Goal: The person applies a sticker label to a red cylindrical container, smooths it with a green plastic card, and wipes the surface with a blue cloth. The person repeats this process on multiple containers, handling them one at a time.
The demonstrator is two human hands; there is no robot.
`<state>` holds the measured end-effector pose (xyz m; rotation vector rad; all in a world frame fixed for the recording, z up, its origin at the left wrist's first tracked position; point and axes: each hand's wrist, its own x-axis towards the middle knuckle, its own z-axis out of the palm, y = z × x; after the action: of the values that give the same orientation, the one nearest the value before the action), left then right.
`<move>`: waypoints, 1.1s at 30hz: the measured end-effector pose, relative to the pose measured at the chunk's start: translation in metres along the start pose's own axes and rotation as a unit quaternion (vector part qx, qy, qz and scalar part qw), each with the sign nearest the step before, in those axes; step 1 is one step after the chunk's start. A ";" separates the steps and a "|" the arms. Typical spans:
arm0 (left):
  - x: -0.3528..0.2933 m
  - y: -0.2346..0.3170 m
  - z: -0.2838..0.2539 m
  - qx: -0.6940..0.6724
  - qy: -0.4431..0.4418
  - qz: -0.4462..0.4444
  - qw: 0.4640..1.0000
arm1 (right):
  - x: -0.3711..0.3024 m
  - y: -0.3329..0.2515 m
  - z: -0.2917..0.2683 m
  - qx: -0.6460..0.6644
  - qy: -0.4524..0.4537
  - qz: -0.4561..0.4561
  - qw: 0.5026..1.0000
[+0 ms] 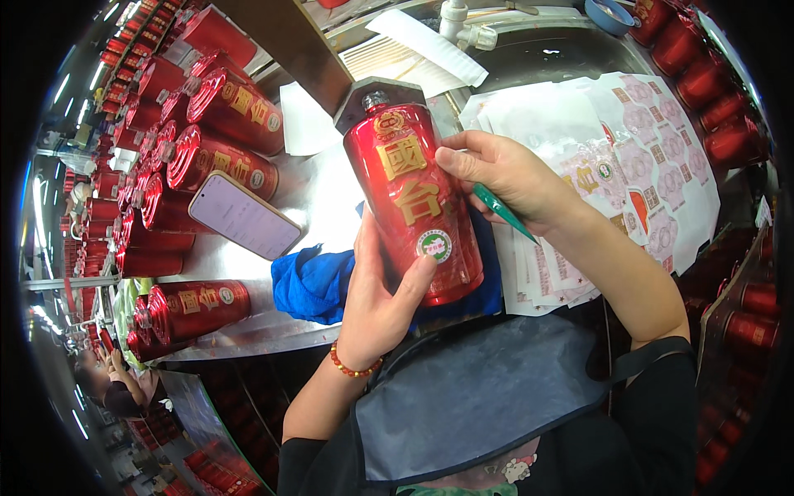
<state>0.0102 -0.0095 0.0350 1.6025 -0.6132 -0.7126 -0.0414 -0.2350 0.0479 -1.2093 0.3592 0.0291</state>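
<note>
Co-worker at far lower left, small in view, one hand raised. Red bottles crowd the left side of the metal workbench, gold characters on their fronts; a further red bottle lies nearer the bench's front edge. Smartphone, screen lit, rests at a slant just beside the group; screen text too small to read. Crumpled blue cloth lies right of it, near the left hand.

Left hand: closed round the lower left of the gold-lettered bottle, thumb across the front, tip by the lower edge of a round green-and-white label. Beaded bracelet on this wrist. Gold-lettered bottle is at centre, tilted, neck pointing away from the wearer, base toward the grey apron.

Right hand: thumb and forefinger nearly together at the bottle's upper right edge; cannot tell whether anything thin is pinched there. Remaining fingers curl on a pointed green tool, tip directed down and right. White label sheets, printed pink, gold and red, spread beyond this hand. Blue bowl at top; more red bottles along the far right.
</note>
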 end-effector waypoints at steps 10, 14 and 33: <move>-0.003 0.000 -0.007 -0.149 -0.042 -0.001 0.988 | -0.036 0.008 -0.018 -0.069 -0.055 0.051 0.995; -0.002 0.000 -0.004 -0.138 -0.042 0.000 0.990 | -0.039 0.023 -0.015 -0.083 -0.075 0.050 0.992; -0.003 0.003 -0.002 -0.146 -0.043 0.007 0.988 | -0.034 0.025 -0.016 -0.035 -0.075 0.062 0.995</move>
<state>0.0100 -0.0067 0.0380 1.3005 -0.5532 -0.8247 -0.0830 -0.2354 0.0302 -1.2444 0.3033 0.2397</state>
